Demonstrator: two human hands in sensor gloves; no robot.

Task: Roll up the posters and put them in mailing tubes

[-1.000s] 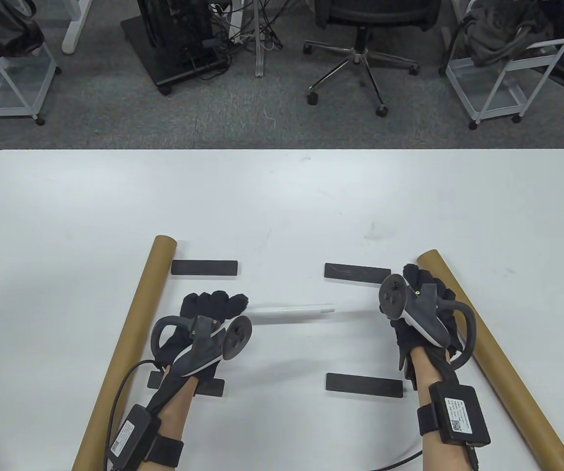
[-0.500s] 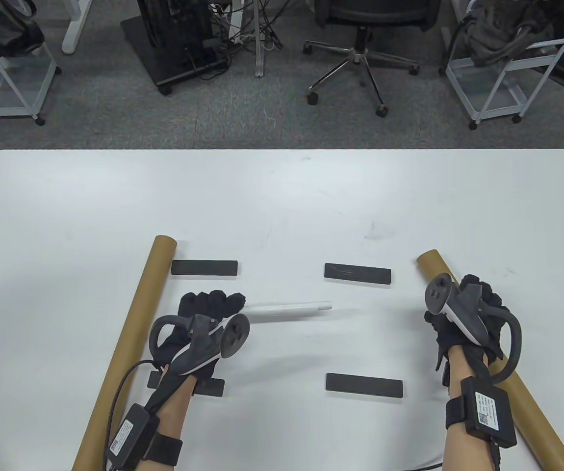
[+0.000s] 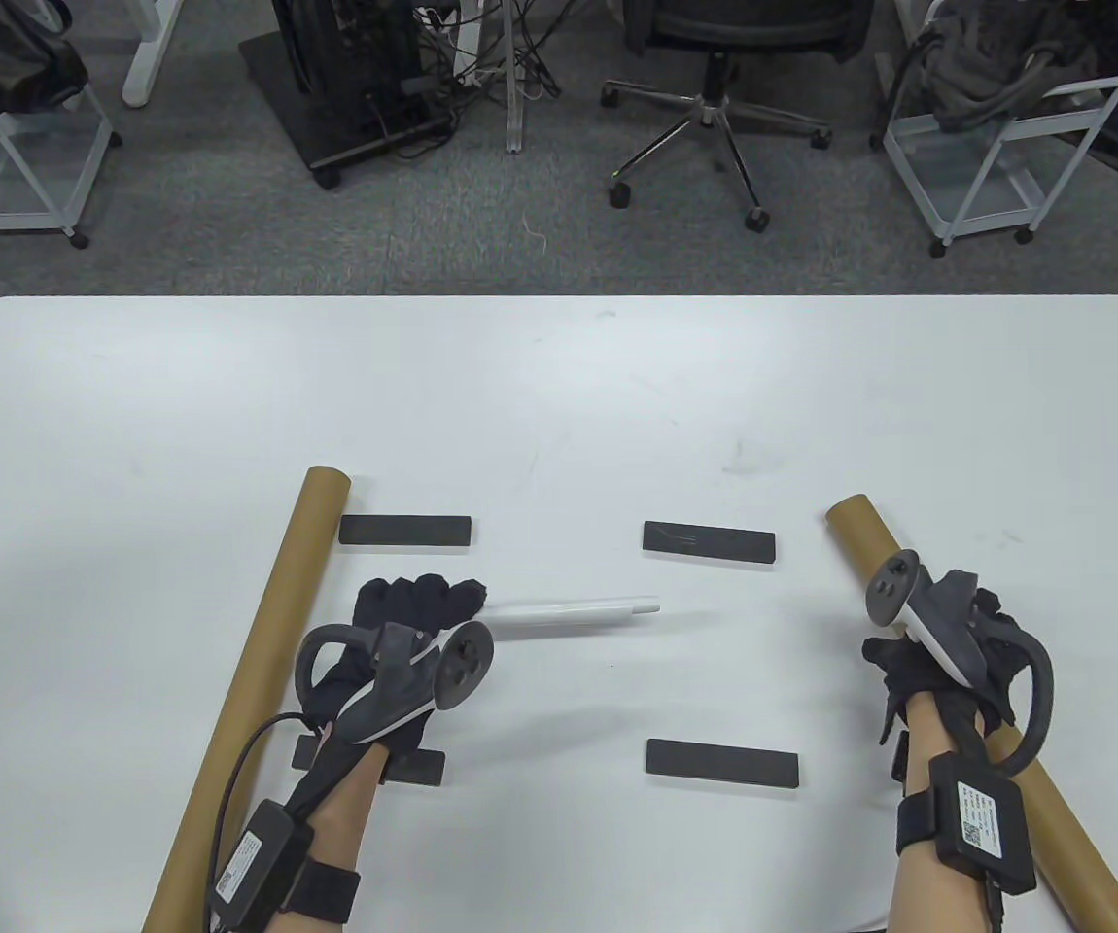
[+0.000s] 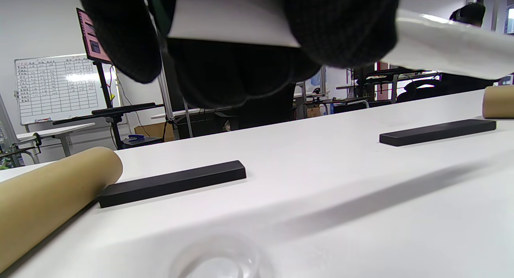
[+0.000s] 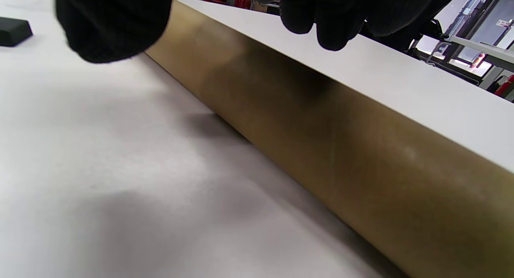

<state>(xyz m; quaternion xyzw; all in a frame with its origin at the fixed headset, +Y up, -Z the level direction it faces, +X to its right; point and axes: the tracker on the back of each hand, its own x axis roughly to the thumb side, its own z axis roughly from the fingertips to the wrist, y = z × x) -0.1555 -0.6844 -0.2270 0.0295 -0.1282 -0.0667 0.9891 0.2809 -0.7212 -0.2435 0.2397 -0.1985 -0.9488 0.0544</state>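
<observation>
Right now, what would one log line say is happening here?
left hand: holds rolled poster above table | right hand: over right tube, not gripping | left tube: untouched

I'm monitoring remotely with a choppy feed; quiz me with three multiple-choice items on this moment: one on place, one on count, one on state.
1. Where is the right hand?
A. over the right-side mailing tube
B. on the office chair
C. on a black bar

2. How many black bars lie on the table?
A. two
B. four
C. six

3. What is the left hand doing?
A. resting flat
B. holding the rolled white poster
C. lifting a tube

Answers: 1 A, its fingers hang just above the brown tube; 2 B, four show from overhead; 3 B, fingers wrap the roll.
</observation>
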